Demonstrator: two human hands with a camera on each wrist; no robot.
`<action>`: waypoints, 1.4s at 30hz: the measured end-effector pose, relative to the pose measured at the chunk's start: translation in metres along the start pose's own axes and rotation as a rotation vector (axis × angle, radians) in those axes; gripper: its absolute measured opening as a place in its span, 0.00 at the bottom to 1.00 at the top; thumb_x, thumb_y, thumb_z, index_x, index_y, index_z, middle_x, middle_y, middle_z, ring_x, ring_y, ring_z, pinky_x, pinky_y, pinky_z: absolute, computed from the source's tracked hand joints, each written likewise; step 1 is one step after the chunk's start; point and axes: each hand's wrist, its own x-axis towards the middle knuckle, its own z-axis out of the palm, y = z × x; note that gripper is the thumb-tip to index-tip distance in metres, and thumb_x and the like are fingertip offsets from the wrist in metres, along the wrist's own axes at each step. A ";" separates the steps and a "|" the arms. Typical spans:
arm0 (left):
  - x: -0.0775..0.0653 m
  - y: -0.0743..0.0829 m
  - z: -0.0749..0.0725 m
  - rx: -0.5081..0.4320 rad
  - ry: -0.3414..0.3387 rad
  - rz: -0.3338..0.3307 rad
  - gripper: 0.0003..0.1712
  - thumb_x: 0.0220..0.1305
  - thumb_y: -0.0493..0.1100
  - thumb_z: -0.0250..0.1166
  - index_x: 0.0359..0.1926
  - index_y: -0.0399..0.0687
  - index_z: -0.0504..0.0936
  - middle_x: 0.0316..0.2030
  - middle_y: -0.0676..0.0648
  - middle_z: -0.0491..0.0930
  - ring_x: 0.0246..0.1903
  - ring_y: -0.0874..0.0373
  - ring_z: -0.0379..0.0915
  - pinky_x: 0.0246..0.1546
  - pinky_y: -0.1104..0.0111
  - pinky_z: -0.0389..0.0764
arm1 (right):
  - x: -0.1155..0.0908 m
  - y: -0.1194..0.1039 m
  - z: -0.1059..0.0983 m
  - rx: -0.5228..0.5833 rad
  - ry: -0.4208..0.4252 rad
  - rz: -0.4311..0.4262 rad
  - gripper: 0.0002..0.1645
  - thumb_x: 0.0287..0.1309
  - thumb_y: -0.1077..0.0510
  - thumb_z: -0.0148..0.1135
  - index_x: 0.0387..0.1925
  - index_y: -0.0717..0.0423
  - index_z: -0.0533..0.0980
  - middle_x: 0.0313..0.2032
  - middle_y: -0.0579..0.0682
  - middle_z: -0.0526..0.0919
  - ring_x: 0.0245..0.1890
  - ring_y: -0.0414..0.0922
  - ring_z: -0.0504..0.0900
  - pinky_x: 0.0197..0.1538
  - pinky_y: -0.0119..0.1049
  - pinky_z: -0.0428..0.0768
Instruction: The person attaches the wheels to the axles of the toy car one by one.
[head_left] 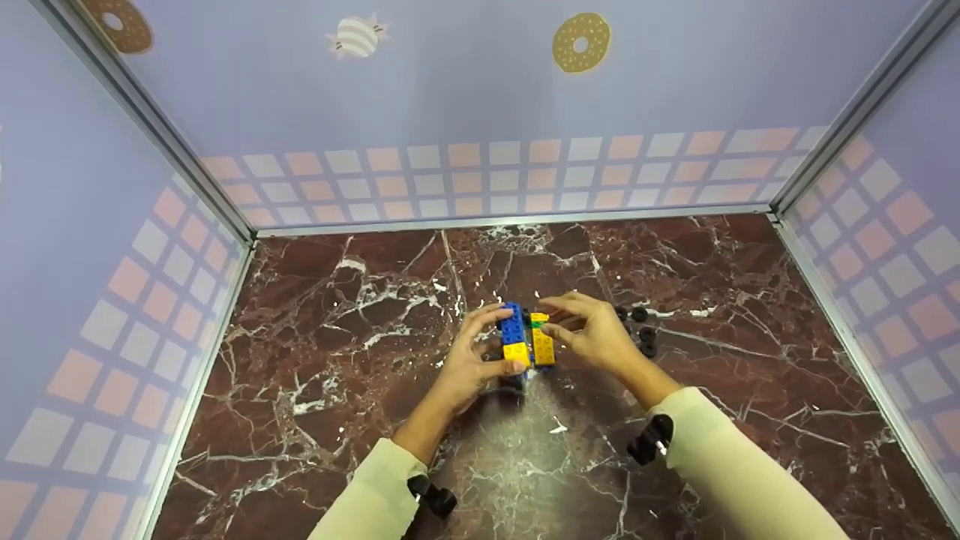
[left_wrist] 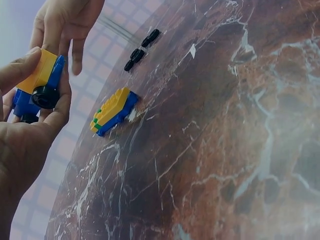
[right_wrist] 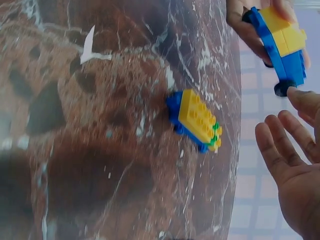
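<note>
My left hand grips a toy block car, with blue and yellow bricks on a blue base and black wheels. In the left wrist view, the fingers and thumb clasp the car's sides, and one black wheel faces the camera. My right hand is beside it, fingers extended and apart. Its thumb appears to touch a wheel at the car's end in the right wrist view. Below the hands, a second block car, yellow with green on a blue base, rests on the table.
Several loose black wheels lie to the right of the right hand. The dark red marbled table is bounded by patterned panels at the back and sides. A white scrap lies nearer the front.
</note>
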 end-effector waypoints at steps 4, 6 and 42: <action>0.000 0.003 -0.004 0.023 0.020 0.002 0.49 0.51 0.20 0.79 0.75 0.35 0.74 0.84 0.38 0.52 0.62 0.38 0.79 0.54 0.58 0.95 | -0.004 0.007 -0.010 -0.109 0.013 -0.010 0.25 0.64 0.64 0.79 0.61 0.62 0.86 0.54 0.63 0.90 0.48 0.60 0.92 0.52 0.54 0.95; 0.001 0.005 -0.005 0.035 0.022 0.006 0.49 0.51 0.21 0.80 0.75 0.35 0.74 0.84 0.37 0.52 0.62 0.37 0.79 0.54 0.60 0.94 | -0.007 0.011 -0.014 -0.163 0.018 -0.022 0.23 0.63 0.63 0.80 0.59 0.63 0.87 0.52 0.62 0.90 0.46 0.61 0.91 0.49 0.56 0.94; -0.006 -0.002 -0.018 0.097 0.060 0.018 0.49 0.50 0.24 0.82 0.74 0.37 0.75 0.82 0.40 0.56 0.57 0.43 0.79 0.55 0.63 0.91 | -0.063 0.079 -0.084 -0.646 -0.116 0.138 0.24 0.61 0.60 0.79 0.58 0.60 0.87 0.56 0.64 0.83 0.58 0.67 0.82 0.63 0.68 0.86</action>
